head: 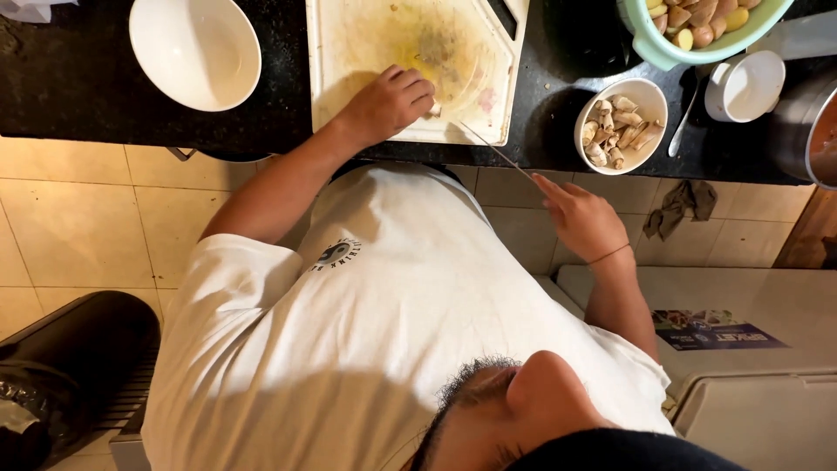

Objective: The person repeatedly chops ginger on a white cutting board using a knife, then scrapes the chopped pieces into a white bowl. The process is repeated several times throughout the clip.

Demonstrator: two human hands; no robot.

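The left hand rests knuckles-up on the near edge of the board, fingers curled down onto something small that the fingers hide; whether it is gripped I cannot tell. The right hand hangs off the counter's edge, above the tiled floor, closed round the handle of a knife; its thin blade runs up and left to meet the board just beside the left fingertips; the two hands are well apart, joined only by that blade.

The board is white, stained yellow and brown across its middle, and lies on the black counter. Left of it stands an empty white bowl. Right of it, near the counter's edge, a small white bowl holds pale peeled pieces; behind that a green bowl holds tan and yellow chunks; a white cup sits beside them, a spoon between cup and small bowl; a metal pot shows at the right border. A crumpled cloth lies on the floor; a black bin stands at lower left.
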